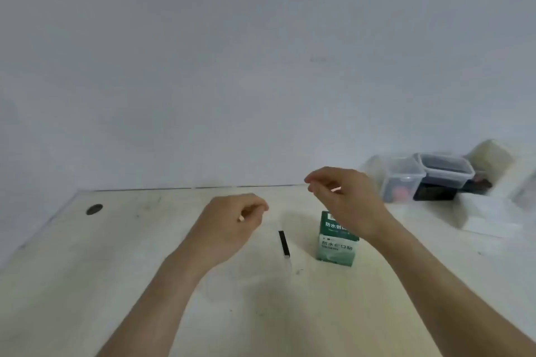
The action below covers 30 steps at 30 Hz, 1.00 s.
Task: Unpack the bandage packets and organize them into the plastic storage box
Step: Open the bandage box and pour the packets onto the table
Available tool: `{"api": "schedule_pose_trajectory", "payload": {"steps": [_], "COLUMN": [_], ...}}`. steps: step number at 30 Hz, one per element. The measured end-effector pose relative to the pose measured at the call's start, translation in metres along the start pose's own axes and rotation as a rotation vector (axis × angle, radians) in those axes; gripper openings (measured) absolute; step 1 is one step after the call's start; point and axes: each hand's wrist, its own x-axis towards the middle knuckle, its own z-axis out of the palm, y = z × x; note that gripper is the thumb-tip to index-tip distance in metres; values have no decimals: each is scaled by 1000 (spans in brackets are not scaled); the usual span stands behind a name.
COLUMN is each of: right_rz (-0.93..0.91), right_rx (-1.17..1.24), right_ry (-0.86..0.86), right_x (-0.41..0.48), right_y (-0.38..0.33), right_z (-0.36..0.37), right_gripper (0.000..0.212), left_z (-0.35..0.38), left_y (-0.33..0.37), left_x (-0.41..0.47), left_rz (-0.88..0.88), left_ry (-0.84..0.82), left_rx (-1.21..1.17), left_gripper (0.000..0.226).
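Note:
A green and white bandage box [336, 243] stands upright on the pale wooden table [145, 255], right of centre. Just left of it stands a small clear plastic case with a black strip [284, 243], seen edge-on. My left hand [232, 223] hovers left of the case with its fingers curled and the tips pinched together. My right hand [345, 197] is raised above the bandage box and hides its top corner, its thumb and fingertips also pinched. The frame is blurred, and I make out nothing held in either hand.
Two clear lidded containers [401, 180] [443, 175] sit at the back right by the wall, among blurred pale objects [490, 159]. A white flat item [490, 220] lies in front of them. A round cable hole [94, 209] marks the table's back left.

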Motion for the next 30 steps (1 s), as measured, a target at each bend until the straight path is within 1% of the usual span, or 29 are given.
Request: {"api": "schedule_pose_trajectory", "payload": {"steps": [1, 2, 3, 4, 5, 6, 7, 8, 9, 10, 11, 14, 15, 17, 18, 19, 21, 23, 25, 28, 30], "right_rz": [4, 5, 6, 37, 80, 137, 188, 217, 210, 187, 152, -9, -48, -118, -141, -145, -139, -121, -82, -6, 45], "right_rx": [-40, -126, -222, -325, -416, -485, -509, -483, -423, -359, -305, -235, -220, -191, -155, -103, 85, 273, 375, 462, 497], "right_ry": [20, 58, 72, 76, 74, 50, 17, -21, -61, -95, -110, -139, -145, -136, -128, -128, -155, -180, -193, -270, -386], "right_x": [-5, -7, -13, -17, -20, -25, -26, -29, -32, -31, -30, -36, -38, -46, -51, -54, -59, -63, -68, -73, -74], "right_y": [13, 28, 51, 67, 84, 96, 107, 118, 130, 138, 144, 152, 150, 145, 143, 139, 135, 131, 125, 121, 122], "right_z": [7, 13, 22, 29, 32, 35, 36, 37, 41, 41, 41, 44, 46, 55, 61, 65, 73, 79, 81, 80, 76], "right_gripper": [15, 15, 19, 29, 43, 60, 75, 87, 93, 94, 92, 80, 76, 64, 60, 56, 52, 46, 40, 35, 44], "left_z": [15, 34, 59, 79, 97, 110, 118, 123, 129, 130, 131, 142, 143, 147, 146, 143, 139, 143, 149, 146, 145], "left_y": [-8, -18, -33, -45, -55, -62, -69, -73, -78, -77, -79, -91, -97, -104, -105, -103, -89, -79, -72, -65, -64], "left_x": [-5, -7, -12, -19, -22, -26, -27, -29, -30, -28, -27, -38, -38, -42, -44, -44, -48, -53, -58, -60, -61], "left_rz": [-2, 23, 41, 52, 69, 106, 151, 177, 220, 238, 259, 303, 290, 248, 263, 295, 273, 215, 187, 191, 182], "left_ry": [-79, -119, -178, -246, -264, -241, -179, -100, -2, 48, 63, 226, 275, 368, 415, 450, 433, 303, 220, 285, 315], "left_rx": [37, 119, 203, 307, 411, 513, 598, 647, 662, 645, 626, 615, 619, 620, 596, 517, 191, -65, -135, -217, -251], "left_gripper": [15, 26, 42, 57, 67, 71, 67, 59, 52, 46, 42, 23, 23, 34, 31, 28, 34, 43, 50, 46, 38]}}
